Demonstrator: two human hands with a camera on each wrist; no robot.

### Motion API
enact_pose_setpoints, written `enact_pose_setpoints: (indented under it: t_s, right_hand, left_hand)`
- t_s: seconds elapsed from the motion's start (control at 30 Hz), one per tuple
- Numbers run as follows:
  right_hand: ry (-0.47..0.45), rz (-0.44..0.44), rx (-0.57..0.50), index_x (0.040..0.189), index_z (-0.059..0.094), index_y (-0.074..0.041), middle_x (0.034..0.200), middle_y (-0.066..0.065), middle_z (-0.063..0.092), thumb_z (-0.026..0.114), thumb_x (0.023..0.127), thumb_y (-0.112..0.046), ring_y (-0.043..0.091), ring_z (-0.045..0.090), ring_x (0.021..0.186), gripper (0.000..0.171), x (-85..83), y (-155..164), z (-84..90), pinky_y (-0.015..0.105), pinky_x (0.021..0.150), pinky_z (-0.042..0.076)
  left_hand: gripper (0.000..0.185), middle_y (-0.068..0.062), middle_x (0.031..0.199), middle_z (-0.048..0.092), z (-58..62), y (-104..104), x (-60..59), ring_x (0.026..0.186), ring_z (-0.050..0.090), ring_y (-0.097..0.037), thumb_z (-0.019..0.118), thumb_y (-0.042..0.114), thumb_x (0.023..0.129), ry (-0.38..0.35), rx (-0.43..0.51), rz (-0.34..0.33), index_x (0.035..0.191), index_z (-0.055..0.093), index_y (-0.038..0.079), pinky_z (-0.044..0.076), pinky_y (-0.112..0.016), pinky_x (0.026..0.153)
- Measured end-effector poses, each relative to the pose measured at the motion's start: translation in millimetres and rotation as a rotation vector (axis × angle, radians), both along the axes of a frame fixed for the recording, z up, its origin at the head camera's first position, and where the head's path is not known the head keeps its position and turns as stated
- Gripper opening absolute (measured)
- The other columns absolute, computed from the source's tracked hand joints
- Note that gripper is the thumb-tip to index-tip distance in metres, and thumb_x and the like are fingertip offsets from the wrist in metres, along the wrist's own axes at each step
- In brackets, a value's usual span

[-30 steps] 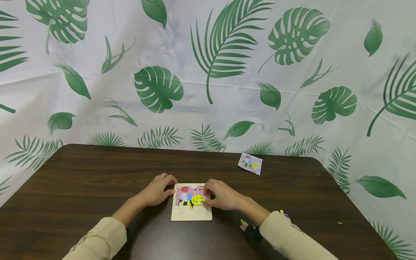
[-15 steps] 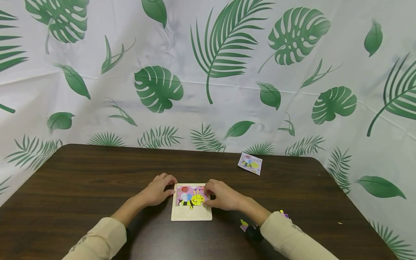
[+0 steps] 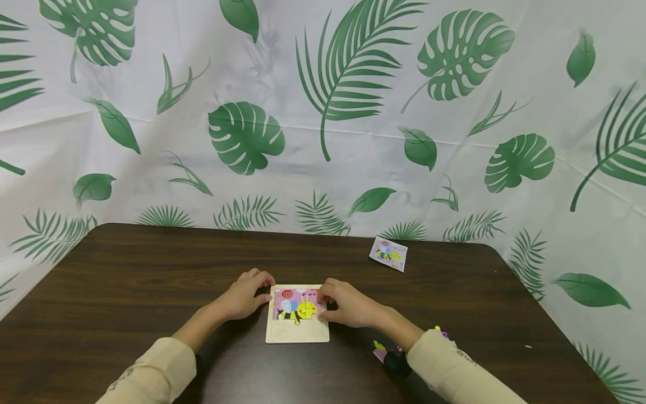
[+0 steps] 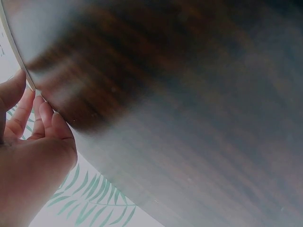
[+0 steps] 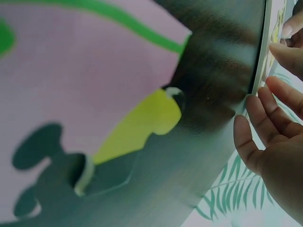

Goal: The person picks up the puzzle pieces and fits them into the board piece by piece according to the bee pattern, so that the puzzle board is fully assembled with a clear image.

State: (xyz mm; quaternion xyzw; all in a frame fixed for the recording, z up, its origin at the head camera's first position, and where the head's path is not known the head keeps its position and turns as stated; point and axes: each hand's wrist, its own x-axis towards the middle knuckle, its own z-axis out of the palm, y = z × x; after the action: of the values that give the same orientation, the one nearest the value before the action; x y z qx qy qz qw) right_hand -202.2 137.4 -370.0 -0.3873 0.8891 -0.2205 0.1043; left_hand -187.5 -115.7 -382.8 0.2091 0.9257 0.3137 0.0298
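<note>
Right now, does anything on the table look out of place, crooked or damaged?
Nothing looks damaged or spilled. The puzzle tray lies square between the left hand and right hand, its lower part unfilled. A picture card sits askew near the far table edge, and loose pieces lie by the right sleeve.

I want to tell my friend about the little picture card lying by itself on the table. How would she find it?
Start at the dark wooden table in front of the leafy curtain. Go past the puzzle board between the two hands, toward the far right edge. The small card lies there alone, flat and a bit crooked. It has the same bee picture as the puzzle, but no wooden frame, and no hand touches it.
</note>
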Motion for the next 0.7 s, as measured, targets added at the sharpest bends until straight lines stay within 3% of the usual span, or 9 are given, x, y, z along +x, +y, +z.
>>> enact_pose_setpoints:
  t_s: [0.7]
  right_hand:
    - [-0.030,0.028,-0.005,0.105,0.063,-0.008,0.090,0.001,0.050,0.068,0.082,-0.012,0.019,0.050,0.082,0.024,0.9,4.9,-0.1,0.029,0.075,0.045]
  left_hand:
    - [0.018,-0.007,0.095,0.049,-2.3,0.1,-0.6,0.095,0.045,-0.028,0.061,0.007,0.086,-0.019,0.000,0.005,0.103,0.055,0.005,0.037,-0.047,0.084]
